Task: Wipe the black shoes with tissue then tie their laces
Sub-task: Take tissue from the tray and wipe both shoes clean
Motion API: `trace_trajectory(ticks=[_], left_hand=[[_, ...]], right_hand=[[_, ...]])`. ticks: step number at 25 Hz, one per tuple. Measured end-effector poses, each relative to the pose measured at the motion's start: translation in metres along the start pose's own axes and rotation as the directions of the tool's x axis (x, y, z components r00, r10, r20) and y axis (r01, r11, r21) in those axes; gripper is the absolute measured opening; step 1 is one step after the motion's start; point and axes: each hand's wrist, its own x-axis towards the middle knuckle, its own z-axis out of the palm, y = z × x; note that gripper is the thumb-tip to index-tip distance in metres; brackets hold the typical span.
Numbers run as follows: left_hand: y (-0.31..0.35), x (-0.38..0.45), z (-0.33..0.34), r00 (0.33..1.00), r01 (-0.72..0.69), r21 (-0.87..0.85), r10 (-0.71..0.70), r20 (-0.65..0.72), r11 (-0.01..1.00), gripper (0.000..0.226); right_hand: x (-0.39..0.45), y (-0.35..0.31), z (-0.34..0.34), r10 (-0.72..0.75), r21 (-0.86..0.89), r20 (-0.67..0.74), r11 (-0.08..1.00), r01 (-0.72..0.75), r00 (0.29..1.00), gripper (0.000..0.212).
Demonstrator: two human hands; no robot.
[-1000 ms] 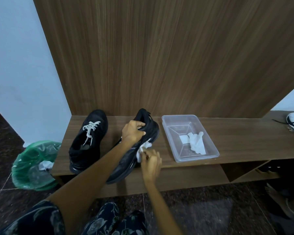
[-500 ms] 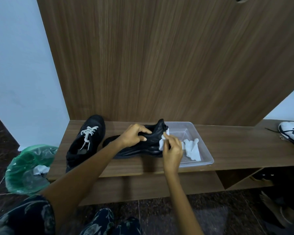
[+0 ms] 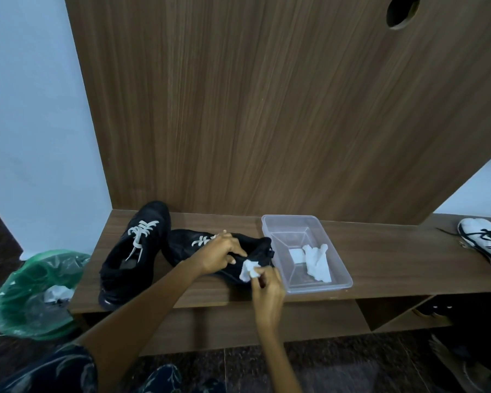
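Note:
Two black shoes with white laces sit on the wooden bench [image 3: 394, 259]. The left shoe [image 3: 131, 256] points away from me and stands untouched. The right shoe [image 3: 182, 245] lies crosswise, heel toward the tray. My left hand [image 3: 220, 255] grips its upper near the collar. My right hand [image 3: 267, 285] pinches a crumpled white tissue [image 3: 248, 269] against the shoe's heel side.
A clear plastic tray [image 3: 335, 276] with more tissues [image 3: 316, 260] stands right of the shoes. A green-lined bin [image 3: 20, 302] with used tissue sits on the floor at left. A white sneaker [image 3: 485, 242] lies at the bench's far right. A tall wooden panel rises behind.
The right shoe has been turned crosswise and laid on the bench, laces now facing up. My right hand with the tissue moved down along the heel.

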Motion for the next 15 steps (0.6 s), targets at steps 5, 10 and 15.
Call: trace_trajectory(ticks=[5,10,15], left_hand=[[0.000,0.001,0.007,0.998,-0.060,0.082,0.059,0.016,0.995,0.035],[0.002,-0.004,0.022,0.983,-0.176,0.306,0.153,0.098,0.936,0.036],[-0.011,-0.010,0.009,0.918,-0.392,0.405,0.377,0.122,0.826,0.021]], right_hand=[[0.020,0.002,-0.005,0.180,0.054,-0.143,0.983,-0.174,0.973,0.005],[-0.023,0.027,-0.006,0.213,-0.109,0.107,0.973,-0.202,0.971,0.009],[-0.017,0.026,-0.016,0.424,0.170,-0.066,0.897,-0.408,0.903,0.013]])
